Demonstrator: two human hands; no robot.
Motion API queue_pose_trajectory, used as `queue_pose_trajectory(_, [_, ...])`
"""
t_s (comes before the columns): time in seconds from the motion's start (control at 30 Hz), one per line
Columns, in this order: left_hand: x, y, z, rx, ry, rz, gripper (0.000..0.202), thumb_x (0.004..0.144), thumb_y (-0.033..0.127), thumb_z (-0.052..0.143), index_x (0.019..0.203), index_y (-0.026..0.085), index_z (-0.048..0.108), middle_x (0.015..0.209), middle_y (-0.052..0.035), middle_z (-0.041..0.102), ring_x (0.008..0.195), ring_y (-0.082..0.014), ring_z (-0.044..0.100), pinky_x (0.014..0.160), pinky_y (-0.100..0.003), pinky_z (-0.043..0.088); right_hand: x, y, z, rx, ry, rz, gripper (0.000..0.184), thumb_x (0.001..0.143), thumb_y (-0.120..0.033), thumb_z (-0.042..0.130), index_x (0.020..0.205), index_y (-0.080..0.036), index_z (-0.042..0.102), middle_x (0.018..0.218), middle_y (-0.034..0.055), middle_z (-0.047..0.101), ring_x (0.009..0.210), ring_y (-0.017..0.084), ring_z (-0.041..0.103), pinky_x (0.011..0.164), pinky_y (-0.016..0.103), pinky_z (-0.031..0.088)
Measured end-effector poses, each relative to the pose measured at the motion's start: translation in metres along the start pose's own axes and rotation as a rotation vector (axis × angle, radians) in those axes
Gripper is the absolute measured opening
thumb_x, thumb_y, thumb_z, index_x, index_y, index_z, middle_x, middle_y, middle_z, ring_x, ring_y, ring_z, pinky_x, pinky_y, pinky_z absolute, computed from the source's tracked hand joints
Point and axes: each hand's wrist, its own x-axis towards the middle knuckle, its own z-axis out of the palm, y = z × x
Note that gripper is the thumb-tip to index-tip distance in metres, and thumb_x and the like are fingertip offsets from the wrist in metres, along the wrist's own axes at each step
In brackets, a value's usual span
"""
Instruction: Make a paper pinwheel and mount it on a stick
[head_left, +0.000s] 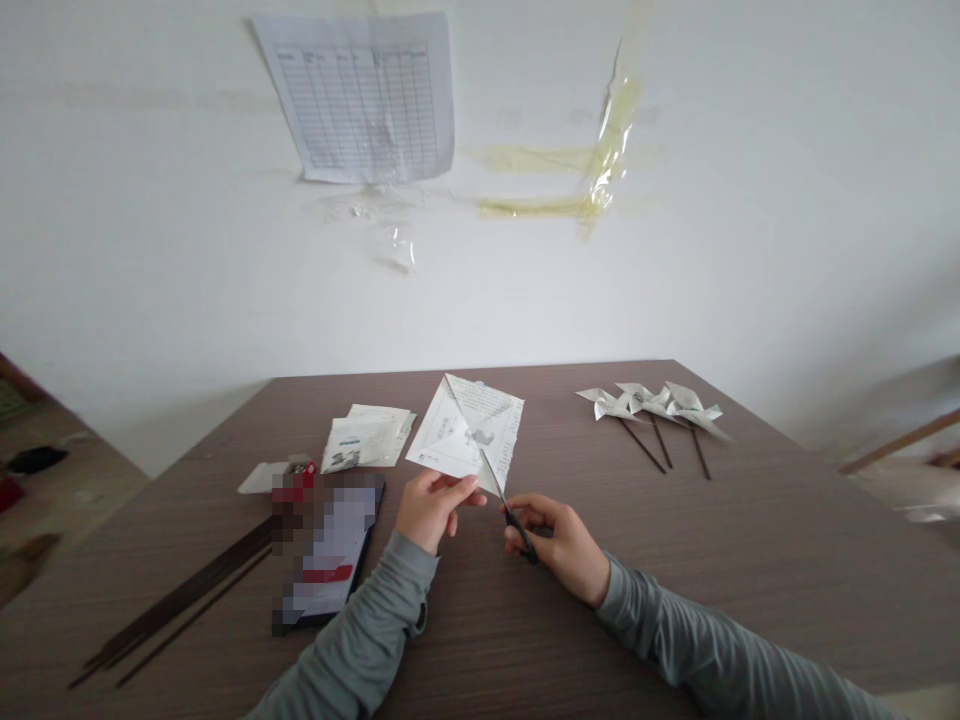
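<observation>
A square sheet of printed paper is held up over the table, pinched at its lower edge by my left hand. Diagonal lines run from its corners toward the middle; one at the upper left looks cut. My right hand grips dark-handled scissors, the fingers closed round the handles. The blades lie along the paper's lower right corner and point toward its centre. Whether the blades are apart I cannot make out.
Three paper pinwheels on dark sticks lie at the right. To the left are stacked paper squares, a small open box, a partly blurred phone or tablet and several dark sticks. A wall stands behind the table.
</observation>
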Motion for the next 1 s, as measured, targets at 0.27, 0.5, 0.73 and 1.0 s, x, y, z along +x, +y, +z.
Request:
queue_pose_trajectory(0.27, [-0.001,0.001,0.001,-0.032,0.04,0.004,0.027,0.082,0.025,0.107,0.095,0.021,0.084,0.096,-0.0103,0.099,0.09,-0.0327,0.102,0.036,-0.017,0.04,0.0,-0.001,-0.002,-0.048,0.01,-0.001,0.071,0.071,-0.09,0.111,0.106,-0.032,0.09,0.082,0.0116,0.088,0.08,0.044,0.087,0.08,0.057,0.074])
queue_pose_trajectory(0.5, [0.0,-0.003,0.0,-0.02,0.064,0.075,0.037,0.077,0.036,0.113,0.093,0.021,0.083,0.088,-0.0093,0.096,0.081,-0.0328,0.099,0.034,-0.019,0.04,0.0,0.001,-0.002,-0.053,-0.003,0.003,0.073,0.07,-0.092,0.111,0.107,-0.032,0.091,0.083,0.0107,0.087,0.079,0.041,0.086,0.076,0.054,0.073])
queue_pose_trajectory(0.73, [-0.003,0.003,0.002,0.014,0.07,0.12,0.04,0.076,0.043,0.113,0.094,0.021,0.084,0.088,-0.0104,0.096,0.079,-0.0338,0.098,0.035,-0.02,0.04,0.0,0.0,0.001,-0.043,-0.008,0.012,0.078,0.067,-0.093,0.112,0.109,-0.031,0.09,0.083,0.0094,0.087,0.079,0.04,0.085,0.077,0.054,0.074])
queue_pose_trajectory(1.0, [-0.013,0.011,0.01,0.051,0.087,0.141,0.04,0.077,0.049,0.111,0.091,0.021,0.085,0.077,-0.0082,0.092,0.07,-0.029,0.092,0.038,-0.021,0.041,0.0,0.001,0.002,0.016,-0.017,0.012,0.077,0.065,-0.089,0.115,0.11,-0.032,0.09,0.084,0.0098,0.088,0.078,0.04,0.086,0.074,0.053,0.074])
